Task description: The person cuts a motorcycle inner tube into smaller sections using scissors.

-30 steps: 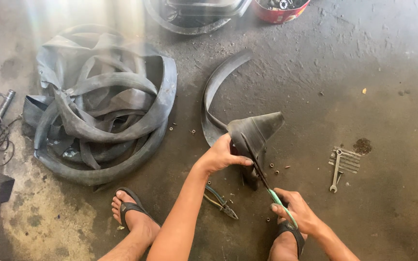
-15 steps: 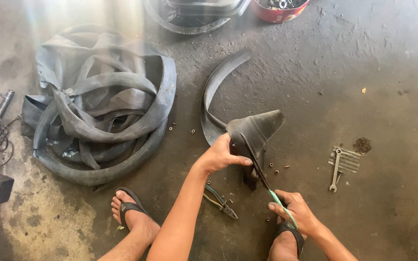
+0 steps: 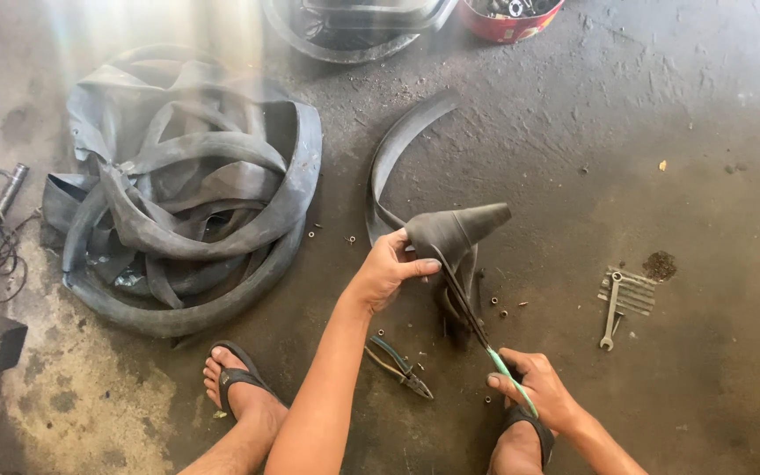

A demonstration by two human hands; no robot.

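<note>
My left hand point(image 3: 387, 268) grips a folded piece of black rubber inner tube point(image 3: 455, 230) held just above the concrete floor; a long curved strip of the same tube trails away behind it. My right hand point(image 3: 534, 387) holds green-handled scissors point(image 3: 494, 356), their dark blades running up into the rubber fold. Both my feet in black flip-flops rest on the floor below the hands.
A heap of old inner tubes point(image 3: 182, 211) lies at the left. Pliers point(image 3: 398, 365) lie between my arms, a spanner point(image 3: 610, 310) on a ribbed scrap at the right. A red tub point(image 3: 512, 19) and a tyre stand at the top; metal tools at the far left.
The hands and rubber piece have barely moved; the scissors stay in the fold.
</note>
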